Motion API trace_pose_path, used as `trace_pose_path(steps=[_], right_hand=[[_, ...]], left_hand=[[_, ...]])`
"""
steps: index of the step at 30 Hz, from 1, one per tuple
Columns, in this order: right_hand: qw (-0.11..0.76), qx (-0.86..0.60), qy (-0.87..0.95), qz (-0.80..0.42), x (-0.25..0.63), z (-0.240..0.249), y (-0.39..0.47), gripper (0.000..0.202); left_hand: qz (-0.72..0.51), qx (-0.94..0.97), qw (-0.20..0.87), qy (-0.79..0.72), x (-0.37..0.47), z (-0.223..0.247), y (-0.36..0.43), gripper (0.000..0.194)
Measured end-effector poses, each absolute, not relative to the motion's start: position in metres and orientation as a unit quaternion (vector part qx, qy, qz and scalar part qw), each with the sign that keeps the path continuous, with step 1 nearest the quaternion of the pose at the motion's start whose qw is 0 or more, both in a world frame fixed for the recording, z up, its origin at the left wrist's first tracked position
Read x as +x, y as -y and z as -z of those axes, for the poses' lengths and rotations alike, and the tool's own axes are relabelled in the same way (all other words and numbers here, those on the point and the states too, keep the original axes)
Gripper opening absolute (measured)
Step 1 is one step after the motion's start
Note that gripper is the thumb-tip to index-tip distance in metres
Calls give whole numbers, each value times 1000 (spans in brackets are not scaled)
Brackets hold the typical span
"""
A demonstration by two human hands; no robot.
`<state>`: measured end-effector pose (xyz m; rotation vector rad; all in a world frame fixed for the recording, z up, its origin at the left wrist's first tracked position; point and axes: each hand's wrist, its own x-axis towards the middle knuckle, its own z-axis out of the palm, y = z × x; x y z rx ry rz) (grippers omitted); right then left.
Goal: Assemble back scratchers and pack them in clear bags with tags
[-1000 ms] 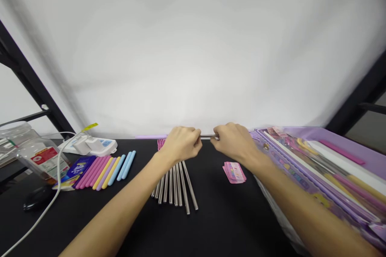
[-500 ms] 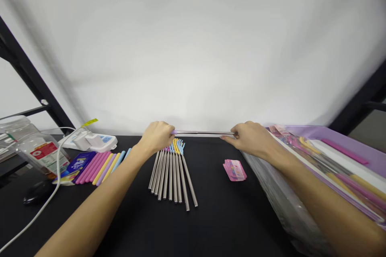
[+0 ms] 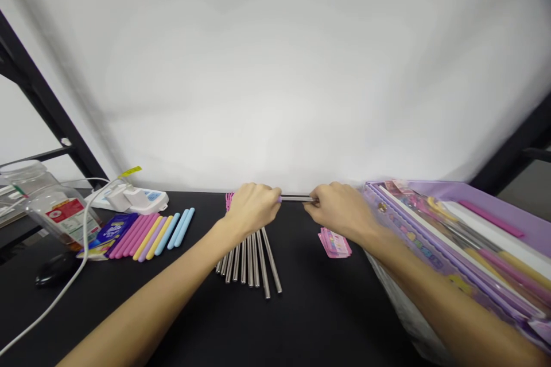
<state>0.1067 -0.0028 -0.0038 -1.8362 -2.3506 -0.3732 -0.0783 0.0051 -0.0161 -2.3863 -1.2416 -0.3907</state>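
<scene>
Seen from above, two bare hands work over a black table (image 3: 301,327) in front of a pale wall. The left hand (image 3: 253,206) is closed into a fist; the right hand (image 3: 338,207), near it, pinches with thumb and fingers. Both have a firm grip on one slim metal rod (image 3: 296,199), which lies level between them near the table's far edge, a touch of lavender showing at the left fist. The step in hand looks like two-handed handling of this rod; the next move seems to call for an even hold, with both fists in line so the shaft does not bend. Below the left forearm, a fan of metal rods (image 3: 244,264) points toward the viewer. Pastel sticks (image 3: 150,239) lie side by side to the left. Small pink cards (image 3: 334,243) sit below the right hand, beside a purple box (image 3: 491,190) of colourful sticks.
</scene>
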Motion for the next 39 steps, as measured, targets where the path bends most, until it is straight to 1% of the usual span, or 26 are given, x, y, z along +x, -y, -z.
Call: trace_pose_path(steps=[5,7,9,12,14,16,21,27,34,36,39], right_hand=[[75,-590,797,103,123,5,-6,44],[69,-621,774,106,136,3,-11,49],[68,-656,742,116,144,0,-13,57],[85,-655,740,126,143,-4,-12,69],[96,-645,748,122,138,-6,-12,72],[99,-648,745,123,136,-8,-12,71],[85,-682,716,121,150,-13,-17,59],[100,-664,732,117,149,-10,-19,46],[92,-717,684,99,178,-17,-17,45],[95,-716,684,100,176,-18,-16,45],[99,-702,697,110,163,-16,-13,45]], left_hand=[[140,-907,197,344,-109,9,-19,30],[137,-908,173,357,-131,6,-30,28],[159,-888,161,401,-146,5,-37,26],[154,-886,183,397,-145,6,-37,26],[149,-888,214,378,-135,8,-34,29],[146,-876,251,385,-130,8,-32,25],[190,-804,311,470,-147,2,-40,15],[207,-829,339,394,-124,4,-34,18],[257,-748,361,494,-160,-9,-45,17],[262,-755,363,479,-153,-9,-43,17],[260,-791,360,421,-121,-4,-32,17]])
